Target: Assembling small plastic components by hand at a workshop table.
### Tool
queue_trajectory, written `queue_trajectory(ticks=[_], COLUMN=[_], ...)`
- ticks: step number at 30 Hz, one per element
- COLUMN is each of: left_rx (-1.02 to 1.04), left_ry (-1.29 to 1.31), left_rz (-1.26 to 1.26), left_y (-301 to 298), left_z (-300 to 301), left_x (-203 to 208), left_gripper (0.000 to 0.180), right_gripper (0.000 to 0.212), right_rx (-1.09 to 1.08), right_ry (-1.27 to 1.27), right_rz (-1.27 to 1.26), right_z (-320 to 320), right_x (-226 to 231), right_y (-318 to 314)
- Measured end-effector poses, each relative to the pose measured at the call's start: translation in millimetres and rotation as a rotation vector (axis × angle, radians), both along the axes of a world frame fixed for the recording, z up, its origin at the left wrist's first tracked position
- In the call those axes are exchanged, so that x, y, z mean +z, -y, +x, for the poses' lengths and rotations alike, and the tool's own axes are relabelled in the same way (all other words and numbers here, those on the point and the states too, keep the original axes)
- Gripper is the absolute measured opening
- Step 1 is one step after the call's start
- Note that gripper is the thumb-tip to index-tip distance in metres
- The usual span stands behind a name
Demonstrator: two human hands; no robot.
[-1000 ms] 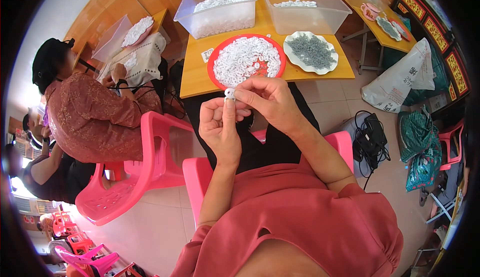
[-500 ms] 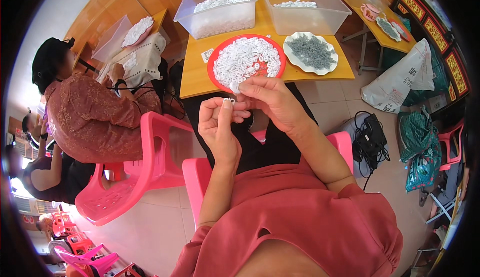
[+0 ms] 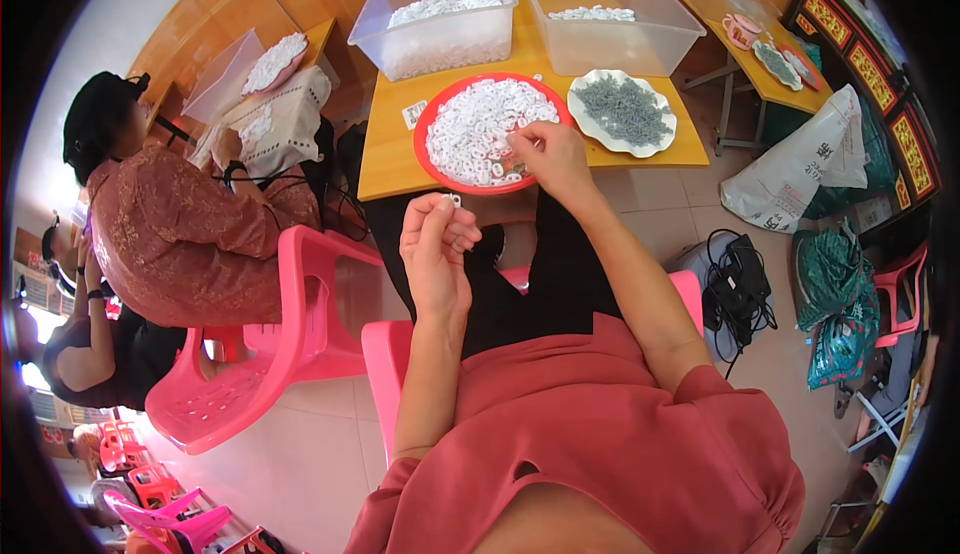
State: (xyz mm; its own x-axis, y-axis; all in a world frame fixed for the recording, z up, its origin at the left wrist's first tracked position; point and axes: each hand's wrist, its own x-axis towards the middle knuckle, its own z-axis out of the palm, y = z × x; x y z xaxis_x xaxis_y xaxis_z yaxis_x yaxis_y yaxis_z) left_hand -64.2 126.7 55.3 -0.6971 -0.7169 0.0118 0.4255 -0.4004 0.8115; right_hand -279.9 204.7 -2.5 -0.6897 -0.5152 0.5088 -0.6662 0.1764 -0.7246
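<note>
I am wearing a short-sleeved top in a dusty red, its loose sleeves ending above my elbows and leaving both forearms bare. A small hole is showing in the fabric near the middle. Below it I am wearing black trousers. My left hand (image 3: 436, 254) and right hand (image 3: 550, 152) are wearing no gloves or rings.

Soft daylight is filling the room, and everything is looking bright and clear. Very bright light is shining in at the far left edge, washing that spot out to white. A black ring is covering the corners. Straight lines, like the yellow table (image 3: 520, 169) edge, are bending near the rim. Shadows are looking soft and faint. Nothing is looking blurry in the middle.
</note>
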Motion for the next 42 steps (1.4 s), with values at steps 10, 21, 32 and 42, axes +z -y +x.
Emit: queue_trajectory(ticks=[10, 21, 32, 42], left_rx=[-0.084, -0.135, -0.111, -0.124], left_ry=[0.088, 0.081, 0.092, 0.090], left_rz=[0.084, 0.099, 0.124, 0.121], left_y=[8, 13, 11, 11], left_z=[-4, -8, -11, -7], left_x=[-9, -16, -13, -9], left_gripper=[0.005, 0.006, 0.007, 0.010], right_gripper=[0.023, 0.029, 0.029, 0.030], right_rx=[0.542, 0.782, -0.222, -0.492], right_ry=[1.602, 1.783, 0.377, 0.175], right_rz=[-0.362, -0.470, 0.271, 0.675], right_z=[-1, 6, -128, -171], right_x=[15, 15, 9, 14], right_y=[-21, -24, 24, 68])
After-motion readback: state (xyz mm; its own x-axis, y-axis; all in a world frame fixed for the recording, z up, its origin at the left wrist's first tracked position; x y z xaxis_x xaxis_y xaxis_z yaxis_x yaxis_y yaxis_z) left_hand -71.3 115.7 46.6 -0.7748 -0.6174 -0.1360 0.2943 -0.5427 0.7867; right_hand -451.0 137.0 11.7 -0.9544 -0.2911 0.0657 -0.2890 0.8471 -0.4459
